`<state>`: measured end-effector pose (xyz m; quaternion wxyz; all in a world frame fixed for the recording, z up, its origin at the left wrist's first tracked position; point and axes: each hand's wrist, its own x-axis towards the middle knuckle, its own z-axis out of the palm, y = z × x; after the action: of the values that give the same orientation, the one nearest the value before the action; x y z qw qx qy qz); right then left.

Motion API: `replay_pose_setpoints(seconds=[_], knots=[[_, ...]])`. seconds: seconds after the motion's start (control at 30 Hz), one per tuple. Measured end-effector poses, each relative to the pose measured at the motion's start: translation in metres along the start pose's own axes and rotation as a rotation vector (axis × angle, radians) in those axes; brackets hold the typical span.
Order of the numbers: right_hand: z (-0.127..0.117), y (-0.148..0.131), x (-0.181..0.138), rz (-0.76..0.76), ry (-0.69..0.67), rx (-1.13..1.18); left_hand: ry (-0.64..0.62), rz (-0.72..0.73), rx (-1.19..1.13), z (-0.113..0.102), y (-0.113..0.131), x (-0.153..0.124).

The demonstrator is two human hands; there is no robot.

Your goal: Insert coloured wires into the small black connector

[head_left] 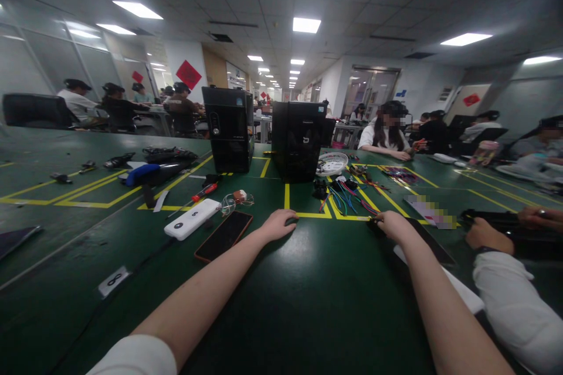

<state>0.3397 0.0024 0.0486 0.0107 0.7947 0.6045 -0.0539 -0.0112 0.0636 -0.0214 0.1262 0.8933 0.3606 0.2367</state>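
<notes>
My left hand (278, 225) rests on the green table, thumb and fingers slightly apart around a dark gap, with nothing visible in it. To its left lie a phone (225, 237) with its dark screen up and a white power bank (192, 219). My right hand (394, 226) is closed at the fingertips on a small dark thing that I cannot make out, beside a dark flat panel (430, 240). Beyond it, a bundle of coloured cables (345, 194) lies inside yellow tape lines. Two black computer towers (229, 132) stand upright past my hands; the nearer-centre tower (301, 143) shows a logo.
Glasses (237, 202), a red screwdriver (204, 192) and black cables (169, 154) lie left. A white basket (332, 164) stands behind the coloured cables. At right, another person's hands (490, 235) hold a black object. A person (387, 132) sits across the table.
</notes>
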Motion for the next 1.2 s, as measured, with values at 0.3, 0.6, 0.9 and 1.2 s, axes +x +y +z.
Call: replay_pose_setpoints(seconds=[0.3,0.6,0.9,1.2], knots=[[0.011,0.022,0.009,-0.033,0.095,0.114,-0.004,-0.004,-0.004,-0.001,0.001,0.0],[0.022,0.043,0.018,-0.037,0.301,0.097,0.007,0.0,-0.001,0.0,0.001,0.0],[0.029,0.046,0.023,-0.087,0.311,0.02,0.003,-0.004,-0.002,-0.001,0.001,-0.001],[0.022,0.039,0.02,-0.059,0.245,0.022,-0.006,-0.007,-0.002,-0.002,0.002,-0.001]])
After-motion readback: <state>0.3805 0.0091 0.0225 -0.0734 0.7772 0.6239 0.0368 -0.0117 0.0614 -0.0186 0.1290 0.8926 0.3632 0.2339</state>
